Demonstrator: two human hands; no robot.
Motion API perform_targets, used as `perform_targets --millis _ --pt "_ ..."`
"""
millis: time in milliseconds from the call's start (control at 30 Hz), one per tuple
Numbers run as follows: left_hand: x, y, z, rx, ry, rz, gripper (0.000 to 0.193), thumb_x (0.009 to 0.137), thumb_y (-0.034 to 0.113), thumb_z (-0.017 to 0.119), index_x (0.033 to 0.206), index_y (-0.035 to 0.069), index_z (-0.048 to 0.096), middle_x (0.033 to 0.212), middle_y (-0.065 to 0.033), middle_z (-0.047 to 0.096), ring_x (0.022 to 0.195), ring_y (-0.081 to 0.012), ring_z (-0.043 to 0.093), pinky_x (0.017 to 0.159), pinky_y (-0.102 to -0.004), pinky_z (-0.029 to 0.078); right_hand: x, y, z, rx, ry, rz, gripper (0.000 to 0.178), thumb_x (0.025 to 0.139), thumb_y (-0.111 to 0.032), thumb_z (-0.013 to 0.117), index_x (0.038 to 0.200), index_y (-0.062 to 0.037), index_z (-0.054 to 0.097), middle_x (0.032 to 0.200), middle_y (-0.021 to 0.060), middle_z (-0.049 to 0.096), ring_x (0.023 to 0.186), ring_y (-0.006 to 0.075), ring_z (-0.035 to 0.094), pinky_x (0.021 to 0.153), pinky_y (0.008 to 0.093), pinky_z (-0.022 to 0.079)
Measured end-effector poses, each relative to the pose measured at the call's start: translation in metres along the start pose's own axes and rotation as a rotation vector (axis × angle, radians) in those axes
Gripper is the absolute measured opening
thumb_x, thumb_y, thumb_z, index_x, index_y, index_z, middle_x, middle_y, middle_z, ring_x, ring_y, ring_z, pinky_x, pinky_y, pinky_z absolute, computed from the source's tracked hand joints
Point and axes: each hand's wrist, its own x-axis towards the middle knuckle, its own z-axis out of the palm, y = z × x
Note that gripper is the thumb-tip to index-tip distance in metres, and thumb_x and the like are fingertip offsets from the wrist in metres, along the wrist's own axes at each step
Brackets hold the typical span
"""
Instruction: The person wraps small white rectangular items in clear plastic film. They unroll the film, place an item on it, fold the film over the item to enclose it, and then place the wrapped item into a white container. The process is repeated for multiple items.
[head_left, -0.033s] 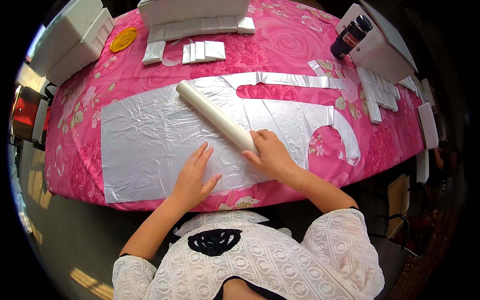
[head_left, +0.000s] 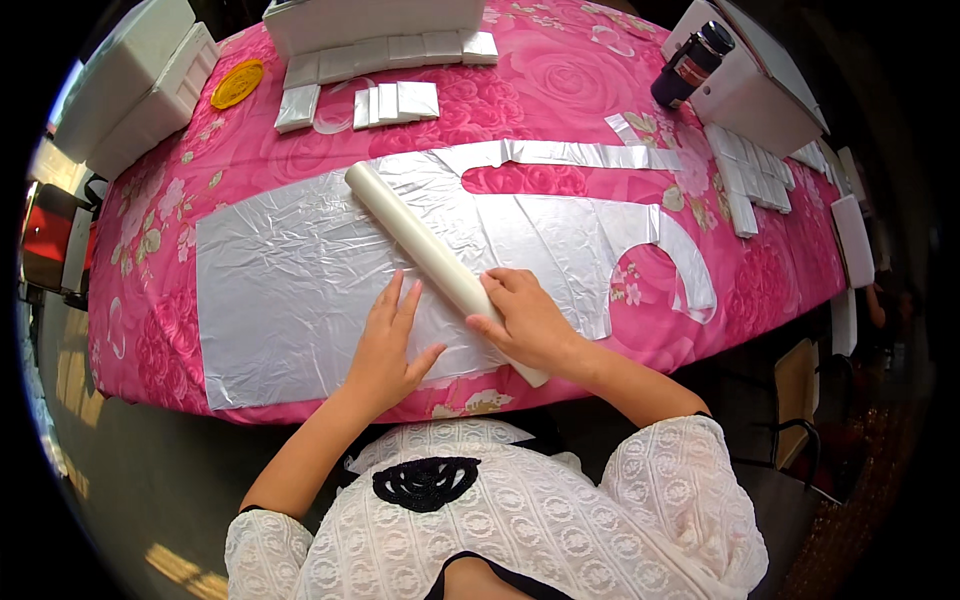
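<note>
A thin silvery plastic sheet (head_left: 270, 300), shaped like an apron with a strap and a curved loop at its right end, lies spread and creased on the table. Across it, slanting from far left to near right, rests a long smooth white rod (head_left: 415, 235). My right hand (head_left: 525, 320) grips the rod toward its near end, thumb on the left side and fingers over the top. The near tip sticks out below that hand, close to the table's front edge. Left of the rod, my left hand (head_left: 385, 350) lies on the sheet with fingers stretched and nothing held.
Small folded silvery packets (head_left: 400, 103) stand in rows at the back, before a white box (head_left: 370, 22); more packets (head_left: 745, 180) lie at the right. A dark flask (head_left: 690, 68) stands beside another white box. White foam boxes (head_left: 150, 90) and a yellow disc (head_left: 237, 84) are at left.
The rod has slid toward me, so its near end now shows beyond my right hand. That hand has shifted slightly left and nearer. My left hand stays on the sheet.
</note>
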Motion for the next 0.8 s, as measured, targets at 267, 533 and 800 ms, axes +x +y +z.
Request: perform_targets --millis 267,533,800 --pt "0.027 0.008 0.041 0.110 -0.015 0.065 0.084 0.077 0.030 0.063 0.140 0.004 0.016 0.144 -0.0270 0.000 0.133 -0.0450 0.006 0.107 -0.0487 0.014 -0.019 0.094 -0.008 -0.310 0.121 -0.060 0.049 0.088 -0.026 0.044 0.129 0.0015 0.040 0.140 0.0163 0.032 0.130 0.0295 0.028 0.106 0.0397 0.023" --pt "0.027 0.022 0.050 0.090 -0.028 0.145 0.075 0.078 0.024 0.058 0.138 0.001 0.020 0.145 -0.0252 0.002 0.134 -0.0425 0.005 0.108 -0.0477 0.011 -0.099 0.251 -0.103 -0.484 0.580 0.375 0.033 0.086 -0.015 0.047 0.114 0.0016 0.055 0.121 0.0172 0.053 0.116 0.0285 0.047 0.098 0.0354 0.036" --pt "0.032 0.032 0.052 0.097 -0.040 0.139 0.069 0.075 0.021 0.060 0.133 0.001 0.030 0.145 -0.0252 0.008 0.133 -0.0437 0.009 0.107 -0.0479 0.014 -0.098 0.228 -0.108 -0.497 0.707 0.299 0.010 0.082 -0.014 0.057 0.084 -0.0049 0.060 0.089 0.0085 0.064 0.084 0.0270 0.061 0.070 0.0366 0.047"
